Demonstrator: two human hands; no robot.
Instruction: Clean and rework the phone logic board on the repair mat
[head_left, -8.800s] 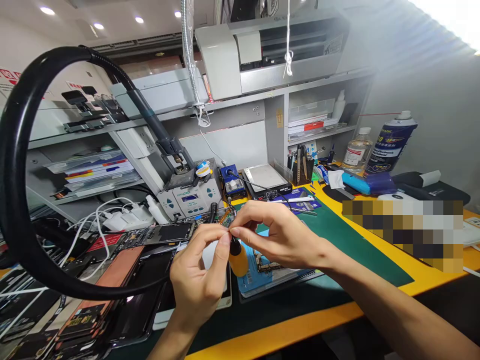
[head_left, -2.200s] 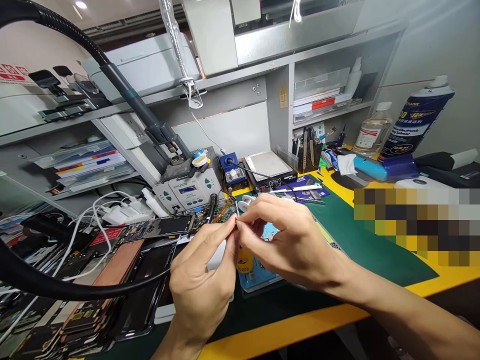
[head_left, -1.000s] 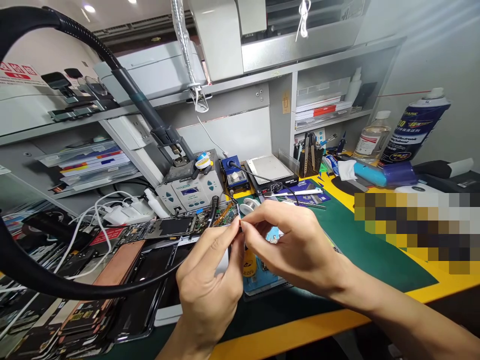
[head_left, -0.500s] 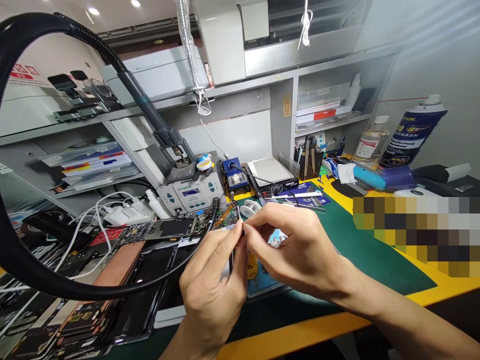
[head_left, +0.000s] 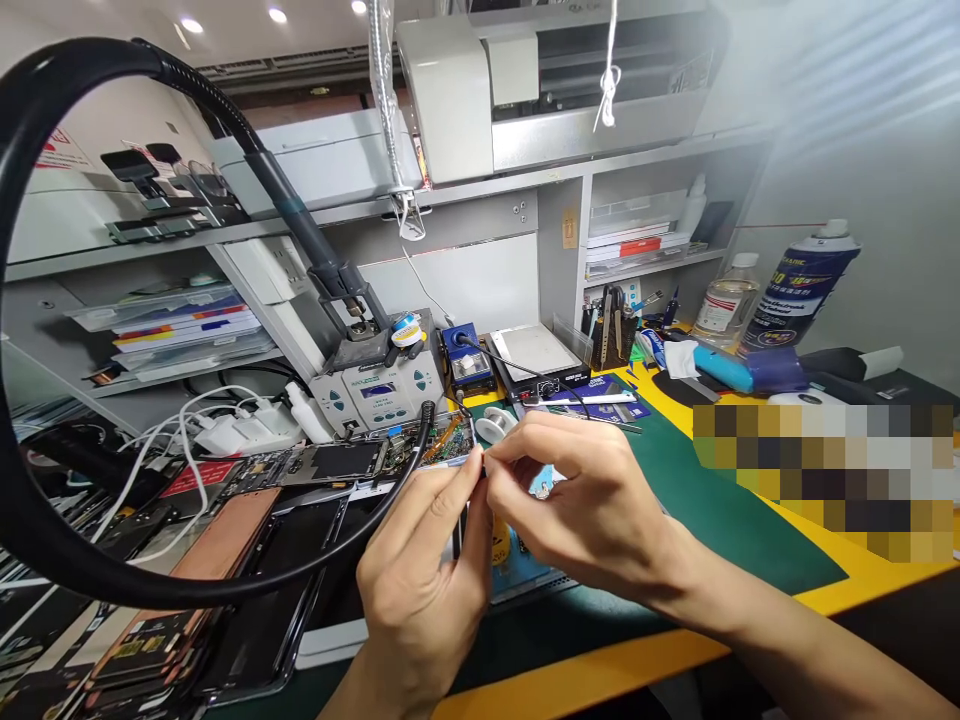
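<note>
My left hand (head_left: 431, 570) and my right hand (head_left: 585, 500) meet above the bench, fingertips touching or nearly so. Each is closed in a pinch. Whatever lies between the fingertips is tiny and dark, mostly hidden by the fingers. Under the hands, a blue surface (head_left: 525, 570) with a yellow patch shows in part. A white spool (head_left: 495, 426) sits just behind the fingertips, beside exposed circuit boards (head_left: 442, 440).
A black flexible hose (head_left: 247, 592) loops across the left side, close to my left hand. Phone parts (head_left: 259, 600) lie stacked there. Behind stand a grey control station (head_left: 382, 395) and a flat heating plate (head_left: 540, 355). A spray can (head_left: 802, 285) and bottle (head_left: 726, 305) stand right, beyond the green mat (head_left: 727, 510).
The view has tilted slightly, so the background sits a little lower, with the right side shifted left. Both hands keep nearly the same pinched pose.
</note>
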